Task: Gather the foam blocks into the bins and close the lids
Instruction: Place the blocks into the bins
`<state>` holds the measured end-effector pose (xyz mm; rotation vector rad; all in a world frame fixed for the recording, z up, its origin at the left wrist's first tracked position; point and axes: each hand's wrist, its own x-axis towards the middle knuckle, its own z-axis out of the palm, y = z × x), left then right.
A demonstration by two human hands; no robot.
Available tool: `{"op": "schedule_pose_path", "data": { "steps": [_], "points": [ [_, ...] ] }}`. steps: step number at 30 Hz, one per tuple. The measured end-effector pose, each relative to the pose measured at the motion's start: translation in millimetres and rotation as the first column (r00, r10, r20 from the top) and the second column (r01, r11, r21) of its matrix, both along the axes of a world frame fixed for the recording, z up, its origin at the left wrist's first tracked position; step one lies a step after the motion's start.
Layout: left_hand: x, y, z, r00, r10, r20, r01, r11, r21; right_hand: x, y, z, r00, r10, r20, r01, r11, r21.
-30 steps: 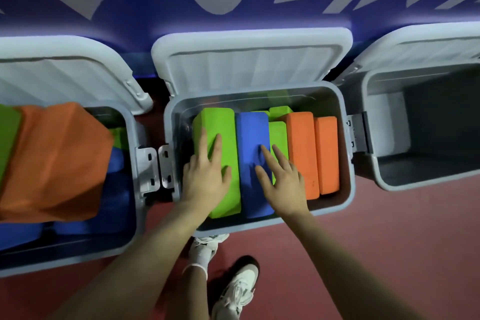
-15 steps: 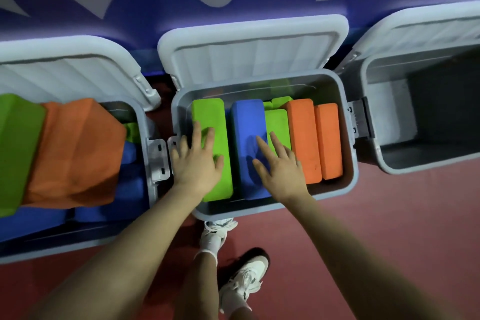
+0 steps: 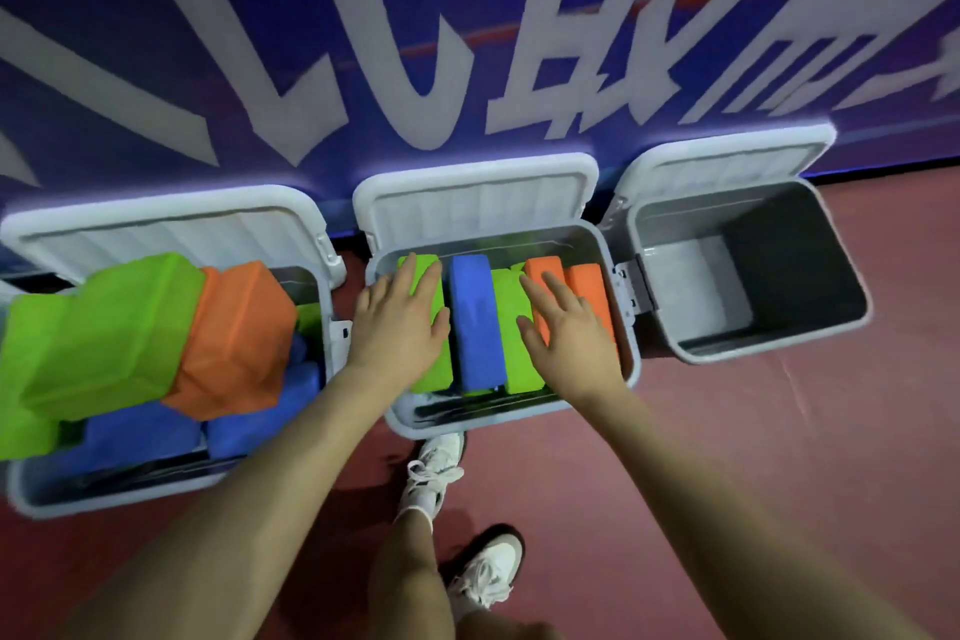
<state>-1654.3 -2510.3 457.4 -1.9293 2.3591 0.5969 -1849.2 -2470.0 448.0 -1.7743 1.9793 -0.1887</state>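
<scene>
left hand [image 3: 397, 325] flat on green block [image 3: 434, 369], right hand [image 3: 569, 333] beside

Blue wall banner [image 3: 156, 42] fills the upper view, printed with large white characters and a thin red-orange streak toward the right. A dark strip runs along its base. Below lies a dull red floor [image 3: 753, 457], smooth and matte. Pale glow where banner meets the floor line.

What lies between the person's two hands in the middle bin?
In the head view, an upright blue foam block stands between the left hand and the right hand, with part of a green block beside it.
</scene>
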Motion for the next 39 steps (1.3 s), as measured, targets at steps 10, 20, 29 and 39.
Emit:
{"op": "schedule_pose_path", "data": {
  "steps": [10,20,29,39],
  "points": [
    [-56,45,167,0.963,-0.252,-0.096,0.242,0.965,-0.099,-37,87,153,0.979,-0.205,-0.009,0.201,0.965,-0.170],
    [-140,57,216,0.688,-0.721,-0.082,0.710,0.693,-0.124,-65,170,200,0.769,-0.637,-0.063,0.607,0.757,-0.240],
    [-206,141,206,0.154,-0.985,-0.076,0.982,0.162,-0.100,-12,299,197,0.246,-0.967,-0.067,0.944,0.254,-0.211],
    [-190,368,206,-0.470,-0.874,-0.122,0.882,-0.461,-0.096,122,487,201,-0.366,-0.919,-0.146,0.926,-0.344,-0.156]
  ]
}}
